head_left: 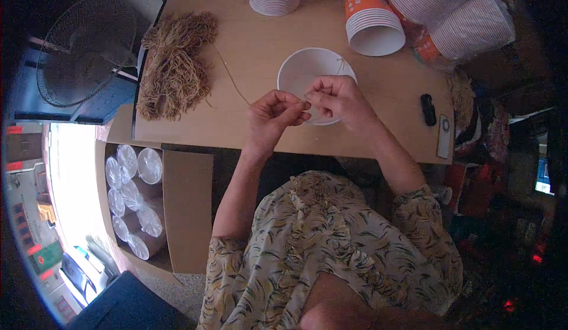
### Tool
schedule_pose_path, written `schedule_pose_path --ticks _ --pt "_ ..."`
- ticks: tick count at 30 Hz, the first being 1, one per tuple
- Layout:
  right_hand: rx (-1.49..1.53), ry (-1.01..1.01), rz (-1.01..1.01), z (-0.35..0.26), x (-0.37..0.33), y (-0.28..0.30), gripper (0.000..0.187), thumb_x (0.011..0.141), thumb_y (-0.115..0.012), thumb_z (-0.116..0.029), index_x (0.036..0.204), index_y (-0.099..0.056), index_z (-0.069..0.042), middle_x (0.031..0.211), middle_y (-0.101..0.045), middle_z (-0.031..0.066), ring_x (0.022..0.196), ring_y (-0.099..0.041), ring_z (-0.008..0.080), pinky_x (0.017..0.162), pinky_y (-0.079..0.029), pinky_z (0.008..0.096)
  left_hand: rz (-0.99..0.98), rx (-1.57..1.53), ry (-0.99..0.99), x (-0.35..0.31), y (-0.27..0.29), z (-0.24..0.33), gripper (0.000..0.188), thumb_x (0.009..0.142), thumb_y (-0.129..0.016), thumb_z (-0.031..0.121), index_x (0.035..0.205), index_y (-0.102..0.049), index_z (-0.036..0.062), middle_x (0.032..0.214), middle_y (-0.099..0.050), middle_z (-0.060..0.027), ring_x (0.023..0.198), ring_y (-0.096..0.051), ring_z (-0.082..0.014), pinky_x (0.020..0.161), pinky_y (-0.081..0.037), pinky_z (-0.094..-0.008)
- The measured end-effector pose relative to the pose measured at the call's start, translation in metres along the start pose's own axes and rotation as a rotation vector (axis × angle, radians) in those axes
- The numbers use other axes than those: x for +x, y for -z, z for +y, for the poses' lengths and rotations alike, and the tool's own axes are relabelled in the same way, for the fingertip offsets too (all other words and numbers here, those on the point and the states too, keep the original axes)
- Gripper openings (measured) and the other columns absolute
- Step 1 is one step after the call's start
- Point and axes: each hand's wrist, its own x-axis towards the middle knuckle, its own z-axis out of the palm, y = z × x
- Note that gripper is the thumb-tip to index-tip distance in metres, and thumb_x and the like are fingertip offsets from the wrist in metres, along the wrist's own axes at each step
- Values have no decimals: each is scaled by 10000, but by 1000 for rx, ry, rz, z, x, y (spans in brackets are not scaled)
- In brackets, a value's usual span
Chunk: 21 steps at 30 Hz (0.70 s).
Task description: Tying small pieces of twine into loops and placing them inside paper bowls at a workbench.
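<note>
Left hand: fingers [294, 112] curled in to a pinch; the left hand [271, 117] seems to grip a thin tan strand [235, 84], which runs slack across the bench [219, 132] from beside the twine bundle [177, 63].
Right hand: the right hand [345, 102] has thumb and forefinger drawn together, meeting the left fingertips; from where I stand I cannot tell what, if anything, is between them.
White tub: the tub [299, 69] stands on the bench, mouth up, just beyond the hands and partly hidden by them; a short bit of cord [341, 65] shows at its far right rim.
Stacked tubs: an orange-and-white stack [373, 19] lies farther back on the right.
Step in hand: fine fingertip work on the strand, I'd judge.
Next move: calls for a steady pinch and enough slack in the strand.
</note>
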Motion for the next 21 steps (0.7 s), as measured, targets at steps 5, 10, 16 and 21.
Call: schedule_pose_path --ticks 5,10,16,21 --pt "116 7 81 -4 -6 -9 113 894 -649 -132 927 -650 -23 733 -594 -37 618 -497 28 525 -393 213 -39 -145 94 -1 1 1 88 957 -616 53 1025 -595 2 959 -719 -133 805 -711 -179 706 -573 -263" --pt "78 51 157 -1 -6 -10 156 887 -652 -140 954 -662 0 786 -632 -31 679 -535 36 591 -437 212 -67 -116 90 0 3 -2 92 969 -606 74 1028 -596 4 951 -712 -127 817 -703 -170 719 -577 -271" --pt "165 146 210 2 -1 -7 143 894 -659 -122 987 -657 -12 691 -499 -87 530 -335 -9 466 -236 191 -97 -117 65 5 1 -6 116 971 -609 84 1044 -596 -5 924 -704 -108 828 -697 -166 751 -582 -280" --pt "124 99 221 3 0 -2 146 884 -660 -123 961 -683 -1 823 -645 -20 744 -573 49 649 -472 231 -92 -132 -46 5 -2 -9 200 962 -628 97 1127 -600 -12 923 -703 -98 822 -695 -165 754 -588 -283"
